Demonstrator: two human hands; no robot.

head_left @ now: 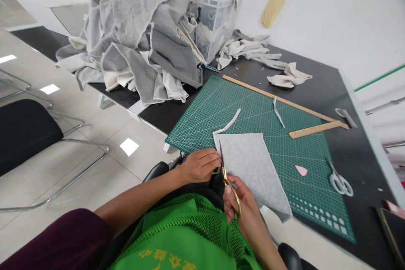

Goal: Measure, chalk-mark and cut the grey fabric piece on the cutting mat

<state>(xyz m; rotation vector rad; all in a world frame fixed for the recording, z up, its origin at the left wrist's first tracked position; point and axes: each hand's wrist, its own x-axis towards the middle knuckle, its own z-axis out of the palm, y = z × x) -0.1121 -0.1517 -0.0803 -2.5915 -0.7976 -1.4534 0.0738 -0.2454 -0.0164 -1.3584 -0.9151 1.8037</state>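
A piece of light grey fabric [253, 164] lies over the near edge of the green cutting mat [202, 109], its lower corner hanging past the table. My right hand [240, 202] is closed around the gold handles of a pair of scissors [225, 175]. The dark blades point away from me along the fabric's left edge. Beside them, my left hand [202, 164] pinches the narrow strip at that edge, its fingers closed. A thin white fabric strip [230, 122] curves across the mat just beyond the fabric's upper left corner.
A large heap of grey fabric [136, 21] covers the table's left, beside a clear plastic bin [215, 21] of cloth. A wooden L-square ruler [272, 95] crosses the mat. White-handled scissors [340, 181] and a pink tailor's chalk [301, 170] lie at right. A black chair [28, 135] stands left.
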